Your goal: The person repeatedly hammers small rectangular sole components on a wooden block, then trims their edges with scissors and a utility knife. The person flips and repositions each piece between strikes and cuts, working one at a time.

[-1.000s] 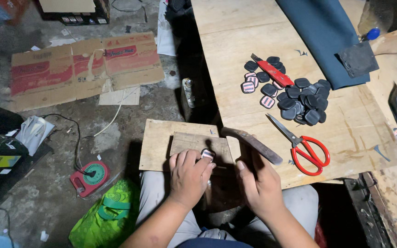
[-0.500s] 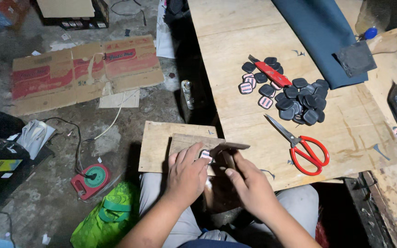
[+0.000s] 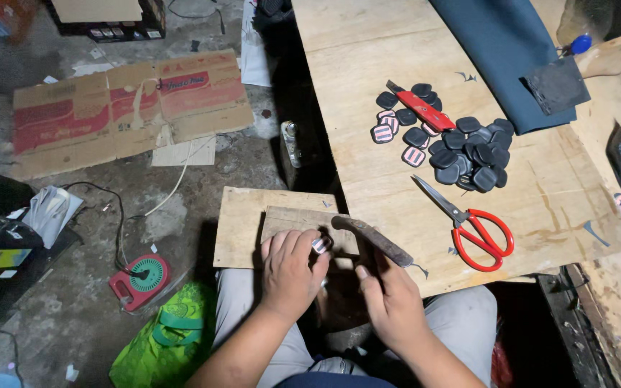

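Right hand [image 3: 391, 302] now grasping hammer [image 3: 371, 239], head swung over small board [image 3: 303, 219]. Left hand [image 3: 290, 269] pinches striped patch [image 3: 320, 246] on board, unmoved. Striking stage reached.

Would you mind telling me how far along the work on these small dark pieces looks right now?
Done, apparently: a pile of small dark rounded pieces lies on the plywood table, a few showing pink-striped backs. In hand: the left hand pins one striped piece on a small wooden board while the right hand holds a dark metal tool over it. How many remain cannot be told.
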Tool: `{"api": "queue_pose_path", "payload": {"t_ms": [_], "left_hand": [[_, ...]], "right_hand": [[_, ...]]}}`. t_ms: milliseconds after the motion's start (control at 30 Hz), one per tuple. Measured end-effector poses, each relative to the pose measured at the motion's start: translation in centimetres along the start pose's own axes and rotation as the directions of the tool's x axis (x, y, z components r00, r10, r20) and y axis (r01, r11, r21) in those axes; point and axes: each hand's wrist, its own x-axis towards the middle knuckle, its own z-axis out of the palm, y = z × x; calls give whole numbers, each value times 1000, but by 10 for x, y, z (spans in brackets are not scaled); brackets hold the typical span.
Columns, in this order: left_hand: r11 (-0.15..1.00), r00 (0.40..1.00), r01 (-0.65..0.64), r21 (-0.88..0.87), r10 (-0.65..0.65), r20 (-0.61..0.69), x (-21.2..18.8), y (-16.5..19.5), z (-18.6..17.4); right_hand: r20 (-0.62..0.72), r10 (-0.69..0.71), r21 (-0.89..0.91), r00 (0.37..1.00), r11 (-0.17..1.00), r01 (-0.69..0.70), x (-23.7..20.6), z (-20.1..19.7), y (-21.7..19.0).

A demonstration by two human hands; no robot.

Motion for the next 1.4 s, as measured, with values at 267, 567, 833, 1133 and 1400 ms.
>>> {"api": "queue_pose_path", "payload": {"t_ms": [267,567,833,1133,1400], "left_hand": [[989,992,-81,-125,92,90,7,0,-18],[995,996,-38,-94,45,71,6,-5,-3],[999,999,-40,-4,40,16,7,-3,10],[985,990,-140,103,136,45,6,0,6],[979,986,-167,119,163,41,-8,2,0]], "right_hand": [[177,43,56,983,997,-54,13,-11,1],[67,-59,31,996,998,57,2,-7,3],[-22,-76,-24,997,997,76,-2,-3,4],[63,137,-31,989,990,-136,1,-2,-2],[-41,-249,-134,968,961,242,-8,-1,7]]}}
